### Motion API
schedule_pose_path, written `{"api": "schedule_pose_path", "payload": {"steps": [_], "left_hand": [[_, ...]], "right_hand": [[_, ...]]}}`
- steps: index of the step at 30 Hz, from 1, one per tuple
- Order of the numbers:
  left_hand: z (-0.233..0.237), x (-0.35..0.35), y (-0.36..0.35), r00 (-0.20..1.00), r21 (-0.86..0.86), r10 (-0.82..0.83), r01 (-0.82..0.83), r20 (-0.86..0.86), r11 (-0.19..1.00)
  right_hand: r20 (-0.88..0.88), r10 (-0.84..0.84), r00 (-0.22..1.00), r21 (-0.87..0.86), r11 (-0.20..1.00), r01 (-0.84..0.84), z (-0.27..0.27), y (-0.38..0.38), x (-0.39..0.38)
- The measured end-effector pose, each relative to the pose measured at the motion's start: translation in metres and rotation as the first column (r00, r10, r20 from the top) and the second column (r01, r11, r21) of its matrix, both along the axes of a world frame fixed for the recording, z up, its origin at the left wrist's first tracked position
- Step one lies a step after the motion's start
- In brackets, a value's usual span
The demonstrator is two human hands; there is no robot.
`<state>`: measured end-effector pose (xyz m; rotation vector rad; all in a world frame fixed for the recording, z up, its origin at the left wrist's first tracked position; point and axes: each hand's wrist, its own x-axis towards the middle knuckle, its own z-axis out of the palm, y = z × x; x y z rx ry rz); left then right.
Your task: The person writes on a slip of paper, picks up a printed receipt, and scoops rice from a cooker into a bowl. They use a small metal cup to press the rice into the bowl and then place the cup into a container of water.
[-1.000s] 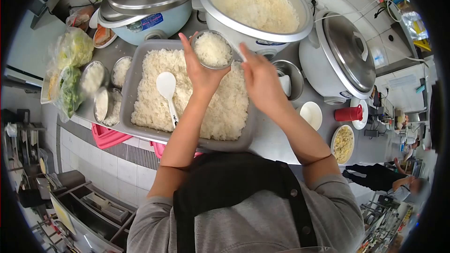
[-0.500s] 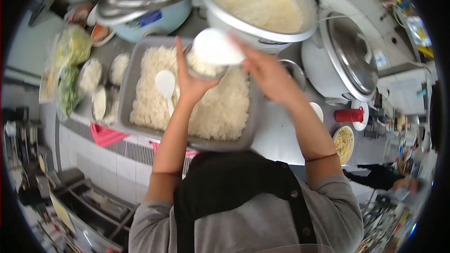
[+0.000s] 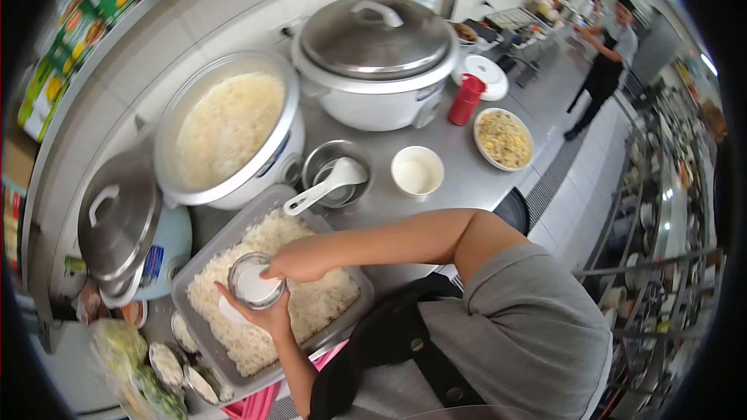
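Pressing down on the bowl, right over the rice tray!
The left hand (image 3: 262, 317) cups the bowl (image 3: 236, 271) from below, fingers curled round its wall, holding it above the tray (image 3: 214, 245) at the counter's front edge. The right hand (image 3: 299, 263) reaches across from a bent elbow, fingertips bunched together on the white disc (image 3: 257, 285) seated in the bowl's mouth. It is probably best pressed flat and even, with the bowl level so any spill drops back into the tray.

Steel counter (image 3: 467, 179) holds open rice cooker (image 3: 226, 128), rice tray (image 3: 210, 247), red cup (image 3: 465, 99).
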<state>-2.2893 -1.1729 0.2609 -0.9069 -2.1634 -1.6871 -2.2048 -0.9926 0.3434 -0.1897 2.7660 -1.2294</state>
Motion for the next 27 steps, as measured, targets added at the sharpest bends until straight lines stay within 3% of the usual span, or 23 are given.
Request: {"api": "schedule_pose_path", "payload": {"steps": [3, 6, 9, 11, 13, 16, 17, 18, 20, 22, 23, 24, 26, 27], "left_hand": [[-0.008, -0.001, 0.004, 0.992, -0.020, -0.077, 0.076, -0.095, 0.997], [-0.001, -0.004, 0.012, 0.988, -0.088, -0.080, 0.069, -0.130, 0.994], [0.012, 0.003, 0.017, 0.991, -0.059, -0.072, 0.066, -0.114, 0.996], [0.007, -0.002, 0.015, 0.991, -0.047, -0.058, 0.053, -0.117, 0.997], [0.006, -0.008, 0.008, 0.986, -0.008, 0.036, -0.038, -0.164, 0.999], [-0.004, -0.028, -0.019, 0.956, -0.052, 0.242, -0.253, -0.164, 0.966], [-0.010, -0.037, -0.036, 0.936, -0.085, 0.315, -0.331, -0.158, 0.940], [-0.015, -0.044, -0.052, 0.936, -0.036, 0.287, -0.300, -0.202, 0.953], [-0.035, -0.065, -0.092, 0.982, 0.385, 0.103, -0.158, 0.161, 0.909], [-0.043, -0.080, -0.126, 0.966, 0.432, 0.149, -0.229, 0.211, 0.873], [-0.040, -0.083, -0.141, 0.940, 0.275, 0.328, -0.342, 0.094, 0.899], [-0.042, -0.086, -0.152, 0.936, 0.330, 0.329, -0.353, 0.129, 0.875], [-0.047, -0.093, -0.174, 0.926, 0.439, 0.324, -0.376, 0.193, 0.816], [-0.050, -0.097, -0.178, 0.931, 0.588, 0.169, -0.337, 0.322, 0.735]], "right_hand": [[0.024, 0.121, 0.992, 0.167, 0.978, -0.124, 0.020, 0.023, -0.008], [-0.065, -0.185, 0.981, 0.212, 0.958, 0.195, 0.058, 0.014, 0.025], [0.005, -0.212, 0.977, 0.132, 0.969, 0.209, 0.023, -0.009, 0.032], [-0.053, -0.192, 0.980, 0.026, 0.981, 0.193, -0.001, -0.004, 0.030], [-0.133, -0.133, 0.982, -0.030, 0.991, 0.130, -0.023, 0.007, 0.020], [-0.005, -0.266, 0.964, -0.024, 0.964, 0.266, -0.010, 0.010, 0.020], [0.078, -0.229, 0.970, -0.017, 0.973, 0.231, -0.002, 0.008, 0.018], [0.161, -0.193, 0.968, -0.012, 0.980, 0.198, 0.005, 0.006, 0.016], [0.257, -0.100, 0.961, 0.006, 0.995, 0.102, -0.013, 0.000, -0.001], [0.119, -0.040, 0.992, 0.112, 0.993, 0.027, -0.033, -0.015, -0.022], [0.056, -0.001, 0.998, 0.172, 0.985, -0.008, -0.030, -0.018, -0.033], [0.109, 0.079, 0.991, 0.141, 0.986, -0.094, -0.023, -0.023, -0.052], [-0.018, 0.239, 0.971, 0.203, 0.952, -0.231, -0.016, -0.039, -0.098], [-0.049, 0.286, 0.957, 0.231, 0.935, -0.268, 0.010, -0.046, -0.115]]}}
